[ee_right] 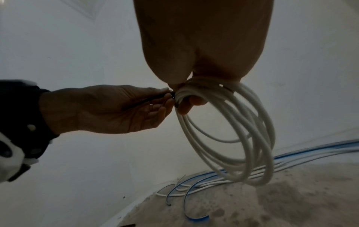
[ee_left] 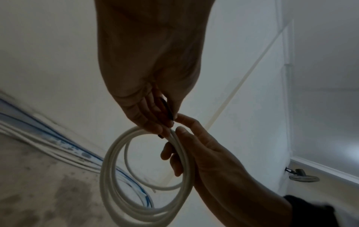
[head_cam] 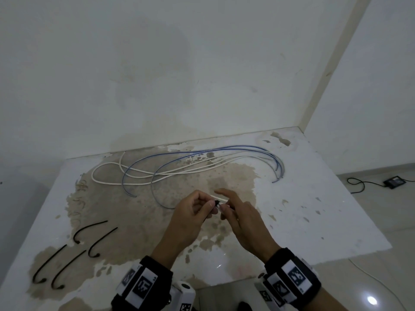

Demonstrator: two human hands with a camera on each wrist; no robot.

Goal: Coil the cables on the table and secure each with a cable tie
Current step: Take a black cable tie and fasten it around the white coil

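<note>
Stained and white, the table (head_cam: 314, 209) carries loose white and blue cables (head_cam: 179, 167) near its far edge and four black cable ties (head_cam: 74, 250) by its left edge. Above the middle, the right hand (ee_right: 194, 53) grasps a coiled white cable (ee_right: 242, 138), several round loops hanging down. The left hand (ee_right: 108, 109) pinches a black tie (ee_right: 151, 98) at the coil's top.

Dim, flat indoor light; a glare spot on the floor (head_cam: 371, 300), backlit wrist views noisy, soft, edge-warped.
</note>
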